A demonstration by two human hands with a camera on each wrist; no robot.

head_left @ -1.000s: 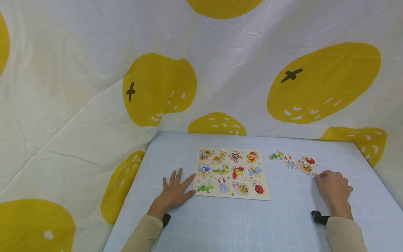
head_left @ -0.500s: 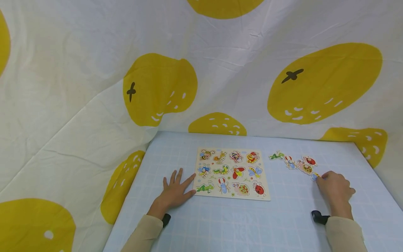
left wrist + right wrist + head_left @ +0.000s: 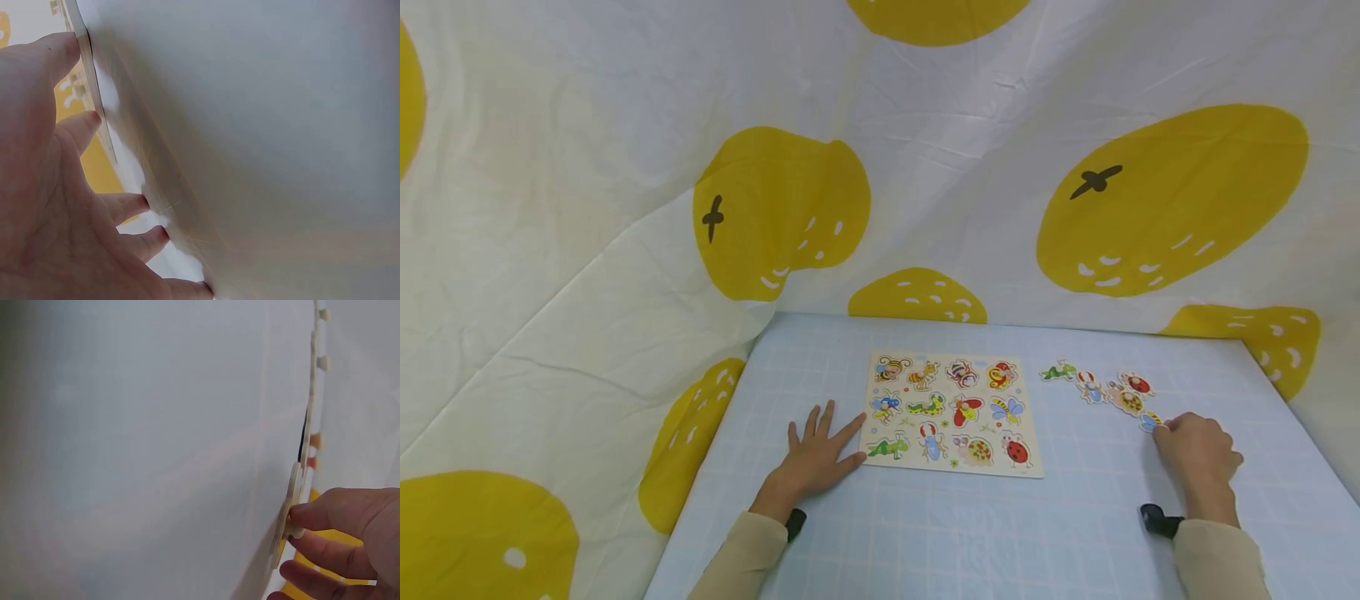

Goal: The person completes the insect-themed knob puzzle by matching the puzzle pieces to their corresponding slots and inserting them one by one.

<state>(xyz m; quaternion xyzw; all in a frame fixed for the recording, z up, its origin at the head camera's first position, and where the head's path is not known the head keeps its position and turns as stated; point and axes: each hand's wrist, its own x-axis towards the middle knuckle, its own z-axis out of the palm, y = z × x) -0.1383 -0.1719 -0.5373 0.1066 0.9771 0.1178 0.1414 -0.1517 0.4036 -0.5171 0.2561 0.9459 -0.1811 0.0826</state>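
A flat knobbed puzzle board (image 3: 992, 469) with several insect pictures lies in the middle of the table. Spread flat on the tabletop, my left hand (image 3: 812, 457) touches the board's left edge with thumb and index finger, as the left wrist view (image 3: 69, 53) also shows. Off to the right, my right hand (image 3: 1198, 454) pinches the knob of a blue-and-yellow winged insect puzzle piece (image 3: 1148, 422) between thumb and finger. In the right wrist view that piece (image 3: 281, 540) is tilted, close to a neighbouring piece.
Beyond the right hand lie loose puzzle pieces: a green grasshopper (image 3: 1058, 371), a blue stag beetle (image 3: 1090, 388), a snail (image 3: 1126, 400) and a ladybird (image 3: 1137, 382). A white curtain with yellow fruit shapes (image 3: 917, 296) hangs along the table's back and left side.
My right hand has shifted slightly toward the table's front, and more of the winged insect piece shows beside its fingers. My left hand has stayed in place at the board.
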